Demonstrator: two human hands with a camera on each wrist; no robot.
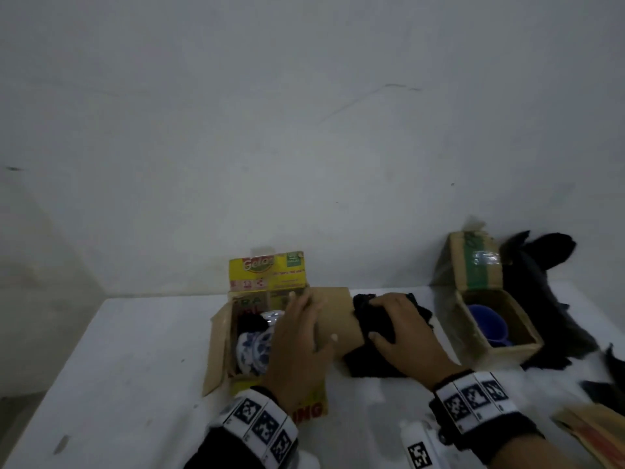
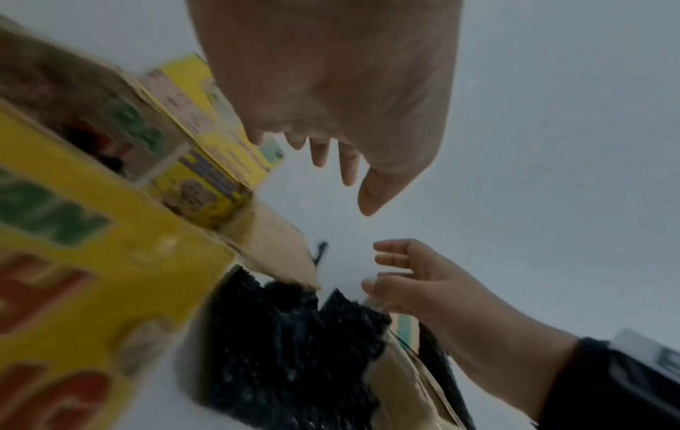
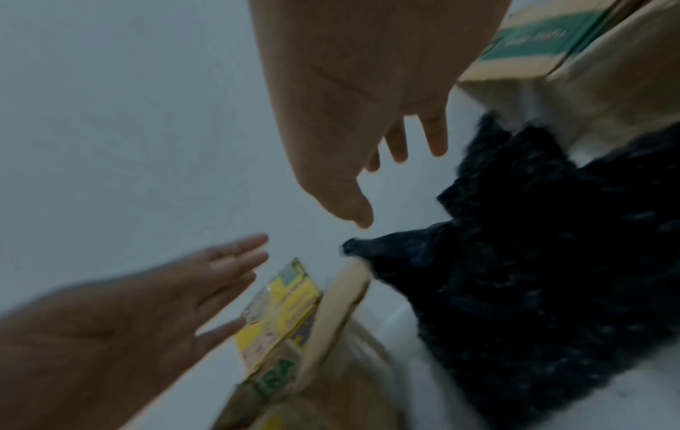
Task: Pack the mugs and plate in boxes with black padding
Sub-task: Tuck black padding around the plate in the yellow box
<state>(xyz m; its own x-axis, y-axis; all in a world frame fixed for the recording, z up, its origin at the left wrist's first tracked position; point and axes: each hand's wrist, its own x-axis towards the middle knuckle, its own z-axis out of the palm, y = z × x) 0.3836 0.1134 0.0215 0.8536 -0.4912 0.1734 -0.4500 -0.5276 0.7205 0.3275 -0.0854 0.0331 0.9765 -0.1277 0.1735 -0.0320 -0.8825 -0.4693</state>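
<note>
A yellow printed box (image 1: 220, 336) stands open mid-table. Inside lie a blue-and-white patterned mug (image 1: 252, 352) and some black padding (image 1: 250, 323); a white glazed piece (image 1: 272, 314) shows behind them. My left hand (image 1: 318, 316) hovers over the box's right flap, fingers straight and holding nothing. My right hand (image 1: 389, 316) lies over a loose piece of black padding (image 1: 375, 360) just right of that flap. The right wrist view shows its fingers (image 3: 434, 139) spread straight above the padding (image 3: 533, 261). A blue mug (image 1: 487, 324) sits in a brown box (image 1: 473, 336) further right.
A heap of black padding (image 1: 541, 292) lies behind and right of the brown box. A white bottle (image 1: 417, 445) stands near the front edge, with flat cardboard (image 1: 595, 431) at the front right. A grey wall closes off the table's far edge.
</note>
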